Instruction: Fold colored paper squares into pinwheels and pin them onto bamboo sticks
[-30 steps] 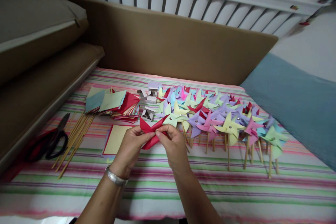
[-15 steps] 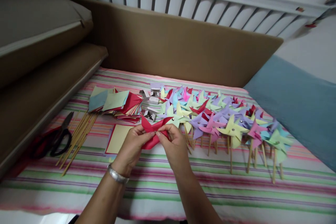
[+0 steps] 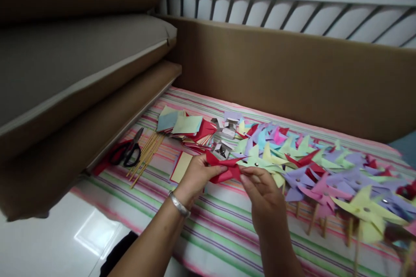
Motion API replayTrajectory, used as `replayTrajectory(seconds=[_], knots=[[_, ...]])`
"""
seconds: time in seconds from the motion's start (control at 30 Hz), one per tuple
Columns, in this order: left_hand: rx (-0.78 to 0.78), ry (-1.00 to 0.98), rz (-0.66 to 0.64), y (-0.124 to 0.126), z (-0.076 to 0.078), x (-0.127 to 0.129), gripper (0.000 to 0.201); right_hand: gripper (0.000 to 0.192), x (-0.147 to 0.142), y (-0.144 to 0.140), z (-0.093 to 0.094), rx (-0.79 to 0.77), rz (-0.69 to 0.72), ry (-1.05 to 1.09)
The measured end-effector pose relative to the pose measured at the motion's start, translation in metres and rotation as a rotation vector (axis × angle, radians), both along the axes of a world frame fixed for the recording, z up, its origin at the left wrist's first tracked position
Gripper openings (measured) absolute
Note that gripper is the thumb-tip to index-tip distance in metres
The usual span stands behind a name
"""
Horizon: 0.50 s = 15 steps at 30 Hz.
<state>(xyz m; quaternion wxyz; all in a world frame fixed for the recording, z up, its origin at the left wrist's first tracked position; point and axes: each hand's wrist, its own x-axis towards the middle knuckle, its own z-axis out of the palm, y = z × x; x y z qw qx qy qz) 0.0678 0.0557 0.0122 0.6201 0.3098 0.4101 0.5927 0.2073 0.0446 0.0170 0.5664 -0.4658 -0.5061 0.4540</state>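
Both hands hold a red paper pinwheel head (image 3: 224,169) above a striped bed cover (image 3: 227,233). My left hand (image 3: 195,177), with a silver bracelet on its wrist, pinches the left side. Fingertips of my right hand (image 3: 264,194) press the folded points at the right side. Just right of it lie several finished pinwheels on sticks (image 3: 325,173) in yellow, purple, pink, green and red.
A stack of coloured paper squares (image 3: 186,127) lies behind my left hand, with small metal pieces (image 3: 224,136) beside it. Wooden sticks (image 3: 146,156) and black scissors (image 3: 128,151) lie at the left. A yellow square (image 3: 181,166) lies flat. Brown cushions (image 3: 81,108) and a headboard (image 3: 292,73) border the bed.
The view has swung left and tilted, so everything sits further right in the picture. Both hands keep the same hold on the red pinwheel head.
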Motion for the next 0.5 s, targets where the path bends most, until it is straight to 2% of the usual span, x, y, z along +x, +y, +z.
replayTrajectory(seconds=[0.13,0.23,0.37,0.5], knots=[[0.002,-0.083,0.066,-0.004,0.013,-0.009,0.025,0.024,0.009,0.007,-0.008,-0.03,-0.111,0.021],[0.022,-0.16,0.1,-0.006,0.021,-0.019,0.025,0.026,0.013,0.009,-0.016,-0.058,-0.137,-0.014],[0.062,-0.23,0.13,-0.01,0.032,-0.042,0.02,0.023,-0.001,0.008,-0.025,-0.087,-0.028,-0.094],[0.133,-0.243,0.229,-0.018,0.047,-0.06,0.017,0.018,-0.044,0.016,-0.029,-0.086,0.157,-0.241]])
